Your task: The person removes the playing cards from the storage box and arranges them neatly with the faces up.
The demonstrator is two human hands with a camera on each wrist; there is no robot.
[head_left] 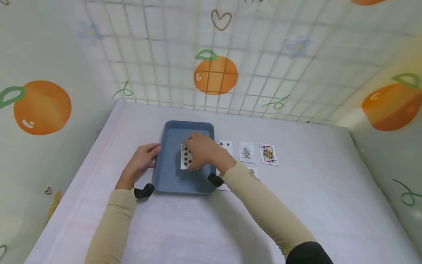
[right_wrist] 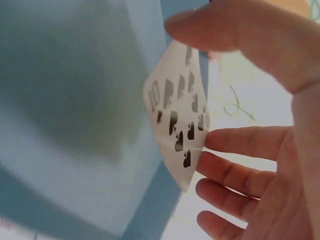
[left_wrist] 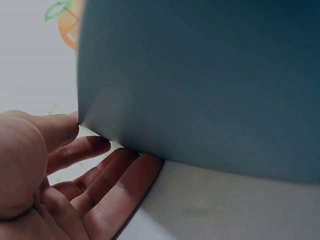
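My right hand (head_left: pixel 204 148) holds a ten of spades playing card (head_left: pixel 185 157) over the blue tray (head_left: pixel 169 176). In the right wrist view the thumb is on one edge of the bent card (right_wrist: pixel 175 117) and fingers are at the opposite edge. My left hand (head_left: pixel 141 159) rests against the tray's left side. The left wrist view shows its thumb and fingertips touching the edge of the tray wall (left_wrist: pixel 195 100), with the fingers only slightly bent.
Right of the tray lie a spade card (head_left: pixel 225 145), a joker-like card (head_left: pixel 246 151) and a face card (head_left: pixel 268 154). Nearer, another face card (head_left: pixel 252 171) is partly hidden by the right arm. Printed cloth walls (head_left: pixel 263 55) stand behind and at both sides.
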